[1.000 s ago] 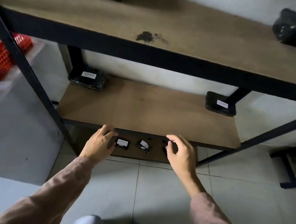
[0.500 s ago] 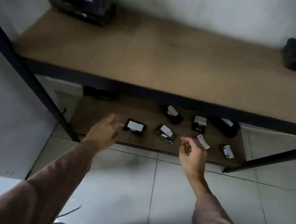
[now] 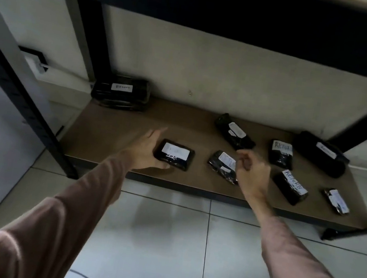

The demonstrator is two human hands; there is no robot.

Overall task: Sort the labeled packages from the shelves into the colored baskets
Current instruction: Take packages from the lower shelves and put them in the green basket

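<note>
On the bottom shelf (image 3: 112,133) of the black-framed rack lie eight black-wrapped packages with white labels. The left hand (image 3: 145,151) is spread against the left end of a flat package (image 3: 174,154) near the front edge. Its thumb runs along the package's near side and its fingers reach straight past the far corner, so it touches the package without closing round it. The right hand (image 3: 252,171) hovers with loosely curled fingers holding nothing, just beside a small package (image 3: 221,164) in the middle of the front row. Further right lie two packages marked "RETURN", one behind (image 3: 281,153) and one in front (image 3: 290,187). A large package (image 3: 120,92) sits at the back left corner.
</note>
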